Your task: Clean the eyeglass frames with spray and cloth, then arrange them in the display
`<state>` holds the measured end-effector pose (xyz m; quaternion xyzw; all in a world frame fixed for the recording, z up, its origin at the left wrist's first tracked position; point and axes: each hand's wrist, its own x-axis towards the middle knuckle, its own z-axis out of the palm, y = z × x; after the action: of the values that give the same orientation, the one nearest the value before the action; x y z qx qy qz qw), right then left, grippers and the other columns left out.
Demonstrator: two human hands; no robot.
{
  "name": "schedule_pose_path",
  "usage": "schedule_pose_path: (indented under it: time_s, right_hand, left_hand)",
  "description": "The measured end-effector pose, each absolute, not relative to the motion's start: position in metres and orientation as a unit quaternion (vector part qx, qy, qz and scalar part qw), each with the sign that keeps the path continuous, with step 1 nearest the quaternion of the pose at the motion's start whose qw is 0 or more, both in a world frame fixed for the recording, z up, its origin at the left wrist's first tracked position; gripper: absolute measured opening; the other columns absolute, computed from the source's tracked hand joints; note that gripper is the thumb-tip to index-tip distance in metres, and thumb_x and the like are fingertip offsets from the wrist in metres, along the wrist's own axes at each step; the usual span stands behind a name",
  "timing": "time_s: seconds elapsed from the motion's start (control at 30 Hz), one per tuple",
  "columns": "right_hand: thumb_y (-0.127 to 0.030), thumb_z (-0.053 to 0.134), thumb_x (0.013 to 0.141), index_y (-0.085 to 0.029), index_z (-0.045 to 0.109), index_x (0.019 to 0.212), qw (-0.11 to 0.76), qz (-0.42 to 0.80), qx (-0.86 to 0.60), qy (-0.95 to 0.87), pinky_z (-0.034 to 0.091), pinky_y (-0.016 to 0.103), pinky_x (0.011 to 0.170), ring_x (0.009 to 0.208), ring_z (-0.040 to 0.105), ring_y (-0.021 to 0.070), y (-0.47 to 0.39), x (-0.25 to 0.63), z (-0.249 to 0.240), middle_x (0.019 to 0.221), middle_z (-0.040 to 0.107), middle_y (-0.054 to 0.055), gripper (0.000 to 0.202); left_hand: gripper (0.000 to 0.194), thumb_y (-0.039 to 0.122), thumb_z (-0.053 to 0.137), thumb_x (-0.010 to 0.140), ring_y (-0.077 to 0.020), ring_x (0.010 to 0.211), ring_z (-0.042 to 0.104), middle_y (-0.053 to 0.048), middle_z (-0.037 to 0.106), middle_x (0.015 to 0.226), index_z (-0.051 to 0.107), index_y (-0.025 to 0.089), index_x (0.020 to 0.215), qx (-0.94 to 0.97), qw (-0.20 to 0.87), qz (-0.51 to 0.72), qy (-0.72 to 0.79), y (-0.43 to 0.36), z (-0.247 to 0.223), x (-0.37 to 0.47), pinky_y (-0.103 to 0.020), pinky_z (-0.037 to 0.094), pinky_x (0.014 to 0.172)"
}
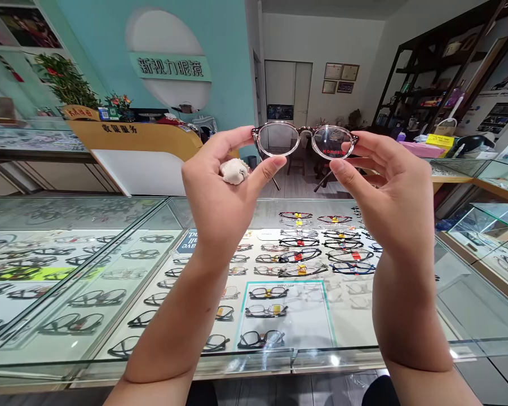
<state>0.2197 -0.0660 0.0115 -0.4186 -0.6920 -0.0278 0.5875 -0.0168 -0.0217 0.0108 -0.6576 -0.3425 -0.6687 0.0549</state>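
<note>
Small glare spots dot the brightly lit glass counter (350,332).

Held glasses (305,131): clear rims, dk speckled corners, red lettering on one lens. Wadded cloth (234,171): off-wht. Wall (230,62): turq. Sign disc (164,34): wht w/ pale grn band, dk chars. Counter (141,138): yel-orange up top, wht below. Display panel (308,327): wht, teal border. Display frames (342,245): mostly blk, some clear, few red/blue, w/ yel & red tags (277,309). Strip (14,274): neon yel-grn. Shelf unit (418,69): near-blk.
</note>
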Motion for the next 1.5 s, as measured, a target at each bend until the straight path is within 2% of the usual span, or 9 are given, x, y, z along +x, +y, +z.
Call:
schedule_pose_path:
  time_s: [0.07,0.17,0.27,0.37,0.5,0.83,1.13,1.5]
  right_hand:
    - [-0.057,0.07,0.108,-0.036,0.074,0.149,0.592,-0.048,-0.414,-0.689,0.071,0.055,0.097,0.125,0.081,0.0347,-0.067,0.219,0.011,0.141,0.082,0.009,0.046]
    - [-0.056,0.07,0.108,-0.037,0.075,0.149,0.591,-0.069,-0.418,-0.687,0.071,0.059,0.099,0.124,0.081,0.0364,-0.069,0.219,0.011,0.14,0.083,0.009,0.046]
    - [-0.056,0.07,0.107,-0.036,0.077,0.147,0.586,-0.079,-0.432,-0.682,0.07,0.062,0.1,0.122,0.082,0.0376,-0.071,0.217,0.011,0.135,0.085,0.01,0.045]
    - [-0.056,0.069,0.107,-0.035,0.078,0.146,0.586,-0.093,-0.433,-0.678,0.07,0.061,0.098,0.117,0.083,0.0366,-0.072,0.215,0.012,0.13,0.086,0.01,0.045]
    - [-0.053,0.07,0.107,-0.035,0.078,0.145,0.574,-0.1,-0.445,-0.68,0.069,0.059,0.096,0.112,0.083,0.0356,-0.074,0.214,0.013,0.128,0.086,0.01,0.043]
    - [-0.052,0.063,0.109,-0.035,0.079,0.135,0.553,-0.09,-0.452,-0.694,0.068,0.056,0.095,0.11,0.082,0.0349,-0.08,0.211,0.017,0.122,0.086,0.009,0.034]
    - [-0.048,0.061,0.11,-0.035,0.078,0.133,0.536,-0.104,-0.451,-0.705,0.068,0.054,0.092,0.109,0.082,0.0341,-0.079,0.213,0.017,0.121,0.086,0.009,0.031]
    - [-0.05,0.063,0.11,-0.036,0.079,0.129,0.542,-0.092,-0.451,-0.704,0.067,0.055,0.094,0.107,0.081,0.0342,-0.081,0.212,0.018,0.118,0.086,0.008,0.029]
  left_hand:
    - [0.062,0.08,0.08,0.094,-0.0282,0.115,0.078,-0.003,0.085,0.115,0.079,0.027,0.125,-0.653,0.054,-0.674,-0.34,-0.024,0.011,-0.013,-0.052,0.066,0.085]
    - [0.047,0.063,0.094,0.089,-0.0266,0.1,0.079,-0.004,0.087,0.111,0.083,0.027,0.117,-0.635,0.059,-0.7,-0.321,-0.029,0.01,-0.008,-0.052,0.065,0.083]
    - [0.038,0.052,0.098,0.088,-0.0266,0.1,0.081,-0.003,0.088,0.111,0.084,0.029,0.115,-0.635,0.061,-0.707,-0.306,-0.032,0.01,-0.006,-0.051,0.066,0.087]
    - [0.036,0.054,0.094,0.093,-0.0264,0.105,0.083,-0.002,0.088,0.114,0.083,0.029,0.116,-0.643,0.06,-0.696,-0.313,-0.034,0.01,-0.007,-0.05,0.067,0.093]
    - [0.043,0.059,0.095,0.09,-0.0259,0.103,0.084,-0.003,0.089,0.112,0.083,0.026,0.114,-0.642,0.081,-0.696,-0.31,-0.034,0.011,-0.007,-0.049,0.069,0.092]
    - [0.038,0.063,0.086,0.097,-0.0287,0.114,0.081,-0.004,0.084,0.116,0.079,0.034,0.12,-0.652,0.094,-0.664,-0.353,-0.037,0.008,-0.005,-0.051,0.068,0.097]
    - [0.038,0.06,0.091,0.094,-0.0264,0.106,0.08,-0.003,0.085,0.114,0.079,0.032,0.116,-0.643,0.117,-0.674,-0.345,-0.039,0.008,-0.005,-0.05,0.067,0.094]
    - [0.04,0.067,0.082,0.099,-0.0288,0.117,0.079,-0.003,0.081,0.114,0.076,0.036,0.124,-0.656,0.135,-0.648,-0.364,-0.039,0.007,-0.006,-0.049,0.069,0.093]
